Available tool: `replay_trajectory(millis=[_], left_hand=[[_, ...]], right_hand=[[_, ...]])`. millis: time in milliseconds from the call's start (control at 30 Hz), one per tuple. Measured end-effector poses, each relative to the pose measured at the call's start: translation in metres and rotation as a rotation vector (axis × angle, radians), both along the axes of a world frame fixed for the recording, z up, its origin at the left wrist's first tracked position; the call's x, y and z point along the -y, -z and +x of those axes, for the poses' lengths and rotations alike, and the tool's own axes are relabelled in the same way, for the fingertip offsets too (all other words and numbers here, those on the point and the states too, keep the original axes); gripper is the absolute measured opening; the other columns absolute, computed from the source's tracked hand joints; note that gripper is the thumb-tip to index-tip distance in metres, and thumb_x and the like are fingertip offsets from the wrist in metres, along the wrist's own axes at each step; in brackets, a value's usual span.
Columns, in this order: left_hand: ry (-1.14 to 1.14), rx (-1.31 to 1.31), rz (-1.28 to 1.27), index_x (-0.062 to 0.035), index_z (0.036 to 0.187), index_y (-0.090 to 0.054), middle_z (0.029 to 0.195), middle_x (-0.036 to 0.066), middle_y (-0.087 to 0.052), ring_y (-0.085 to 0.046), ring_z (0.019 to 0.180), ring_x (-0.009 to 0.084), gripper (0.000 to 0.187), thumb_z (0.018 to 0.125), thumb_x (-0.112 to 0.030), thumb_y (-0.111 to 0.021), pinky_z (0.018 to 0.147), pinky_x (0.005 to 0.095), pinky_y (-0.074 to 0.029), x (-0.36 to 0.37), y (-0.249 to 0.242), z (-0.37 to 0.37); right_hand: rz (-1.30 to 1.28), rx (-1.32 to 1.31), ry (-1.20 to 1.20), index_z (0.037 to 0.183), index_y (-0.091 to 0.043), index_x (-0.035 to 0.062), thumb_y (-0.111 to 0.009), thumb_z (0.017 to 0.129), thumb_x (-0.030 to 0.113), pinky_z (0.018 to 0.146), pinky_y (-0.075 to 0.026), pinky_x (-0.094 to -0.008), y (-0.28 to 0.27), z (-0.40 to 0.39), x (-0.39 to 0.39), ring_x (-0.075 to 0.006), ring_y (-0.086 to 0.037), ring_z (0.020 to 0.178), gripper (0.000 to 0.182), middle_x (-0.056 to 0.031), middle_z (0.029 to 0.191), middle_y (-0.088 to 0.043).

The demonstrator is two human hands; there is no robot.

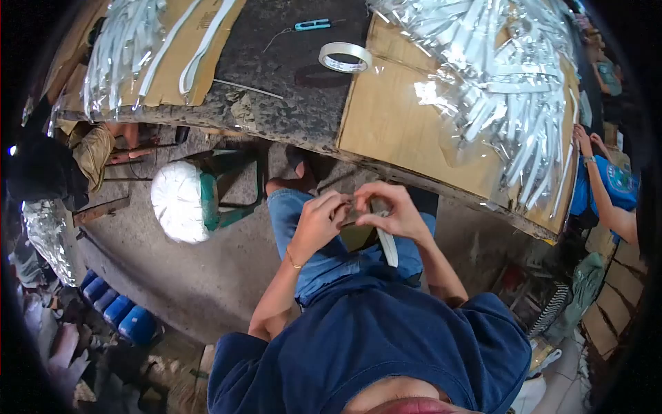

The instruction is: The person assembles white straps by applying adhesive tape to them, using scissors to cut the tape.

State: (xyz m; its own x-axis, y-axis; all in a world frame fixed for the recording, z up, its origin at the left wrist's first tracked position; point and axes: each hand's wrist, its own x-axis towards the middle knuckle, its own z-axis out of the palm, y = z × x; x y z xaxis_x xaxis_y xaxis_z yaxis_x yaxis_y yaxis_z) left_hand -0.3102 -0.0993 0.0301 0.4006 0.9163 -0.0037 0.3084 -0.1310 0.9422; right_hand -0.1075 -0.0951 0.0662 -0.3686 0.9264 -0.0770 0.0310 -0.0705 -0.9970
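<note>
While both hands meet over the lap, the left hand (318,222) and right hand (396,210) pinch a white strip (388,246) between closed fingers; each grip is tight on it, and its free end hangs toward the knee. Ahead, the bench (289,76) carries a tape roll (345,56), cardboard (407,117) and bagged white strips (510,83). A green stool (207,196) stands to the left.

Navy short-sleeved shirt (372,345), blue jeans (324,259), thin wrist bracelet (294,262)
</note>
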Motion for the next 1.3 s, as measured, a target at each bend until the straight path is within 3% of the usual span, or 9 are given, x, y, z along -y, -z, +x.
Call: replay_trajectory(millis=[233, 367, 733, 833, 900, 1000, 1067, 1233, 1300], left_hand=[[-0.152, 0.073, -0.217, 0.0015, 0.096, -0.067, 0.09, 0.009, -0.067, -0.064, 0.071, 0.0161, 0.009, 0.088, 0.001, -0.064, 0.062, 0.027, -0.051, -0.056, -0.042, 0.0], [-0.216, 0.072, -0.161, 0.0036, 0.098, -0.067, 0.085, 0.009, -0.069, -0.067, 0.077, 0.0162, 0.01, 0.088, 0.002, -0.064, 0.074, 0.0266, -0.051, -0.082, -0.089, 0.025], [-0.531, 0.22, 0.038, 0.0073, 0.1, -0.067, 0.087, 0.012, -0.072, -0.069, 0.081, 0.0168, 0.013, 0.092, -0.001, -0.064, 0.075, 0.0271, -0.054, -0.099, -0.049, 0.033], [-0.598, 0.233, 0.191, 0.0098, 0.103, -0.066, 0.09, 0.014, -0.072, -0.069, 0.082, 0.0169, 0.016, 0.094, -0.003, -0.061, 0.077, 0.0271, -0.054, -0.098, -0.043, 0.031], [-0.591, 0.276, 0.231, 0.0116, 0.104, -0.065, 0.09, 0.016, -0.071, -0.069, 0.082, 0.0189, 0.018, 0.095, -0.003, -0.06, 0.079, 0.0287, -0.054, -0.087, -0.047, 0.031], [-0.639, 0.41, 0.288, 0.0122, 0.108, -0.062, 0.091, 0.018, -0.07, -0.069, 0.082, 0.0217, 0.021, 0.096, -0.005, -0.06, 0.08, 0.0321, -0.056, -0.056, -0.05, 0.03], [-0.645, 0.452, 0.299, 0.0122, 0.109, -0.061, 0.092, 0.018, -0.07, -0.069, 0.083, 0.0217, 0.022, 0.097, -0.005, -0.059, 0.08, 0.0321, -0.056, -0.035, -0.039, 0.027], [-0.662, 0.459, 0.198, 0.0121, 0.108, -0.061, 0.089, 0.017, -0.07, -0.068, 0.081, 0.0194, 0.026, 0.099, -0.012, -0.057, 0.081, 0.0318, -0.055, 0.009, -0.024, 0.021], [-0.633, 0.451, 0.221, 0.0125, 0.108, -0.061, 0.09, 0.017, -0.071, -0.068, 0.081, 0.0187, 0.026, 0.099, -0.011, -0.057, 0.08, 0.0304, -0.055, 0.017, -0.022, 0.014]], right_hand=[[-0.645, 0.066, -0.026, 0.104, -0.065, 0.0002, -0.07, 0.089, 0.012, 0.075, -0.049, -0.0263, 0.022, 0.063, -0.005, -0.0103, -0.06, 0.081, 0.019, -0.0037, 0.086, -0.066], [-0.331, 0.558, -0.274, 0.104, -0.067, 0.0008, -0.063, 0.09, 0.02, 0.08, -0.052, -0.0423, 0.088, 0.09, 0.028, -0.0365, -0.068, 0.09, 0.025, -0.0195, 0.096, -0.07], [-0.263, 0.343, -0.355, 0.115, -0.064, 0.0042, -0.056, 0.086, 0.014, 0.091, -0.048, -0.042, 0.169, 0.09, 0.021, -0.0394, -0.062, 0.106, 0.031, -0.022, 0.113, -0.066], [-0.265, 0.856, -0.506, 0.113, -0.064, 0.004, -0.058, 0.084, 0.014, 0.088, -0.048, -0.0419, 0.202, 0.083, 0.035, -0.0383, -0.062, 0.106, 0.032, -0.0201, 0.116, -0.066], [-0.257, 0.835, -0.581, 0.109, -0.066, 0.0033, -0.061, 0.082, 0.017, 0.083, -0.049, -0.0429, 0.221, 0.078, 0.052, -0.0352, -0.064, 0.101, 0.03, -0.0194, 0.111, -0.068], [-0.578, 0.231, -0.427, 0.117, -0.064, -0.0004, -0.059, 0.087, 0.024, 0.094, -0.047, -0.0391, 0.228, 0.075, 0.07, -0.035, -0.062, 0.108, 0.039, -0.0176, 0.117, -0.067], [-0.317, 0.294, -1.014, 0.122, -0.063, 0.0, -0.06, 0.086, 0.025, 0.096, -0.046, -0.0371, 0.234, 0.068, 0.054, -0.03, -0.062, 0.107, 0.043, -0.017, 0.117, -0.067], [-0.071, 0.499, -0.628, 0.123, -0.062, 0.0001, -0.058, 0.088, 0.023, 0.09, -0.049, -0.0372, 0.185, 0.052, 0.096, -0.0325, -0.064, 0.102, 0.042, -0.0168, 0.114, -0.069], [-0.525, 0.413, -0.549, 0.123, -0.061, 0.0005, -0.058, 0.088, 0.025, 0.089, -0.049, -0.0406, 0.163, 0.048, 0.098, -0.0403, -0.064, 0.102, 0.044, -0.0211, 0.11, -0.068]])
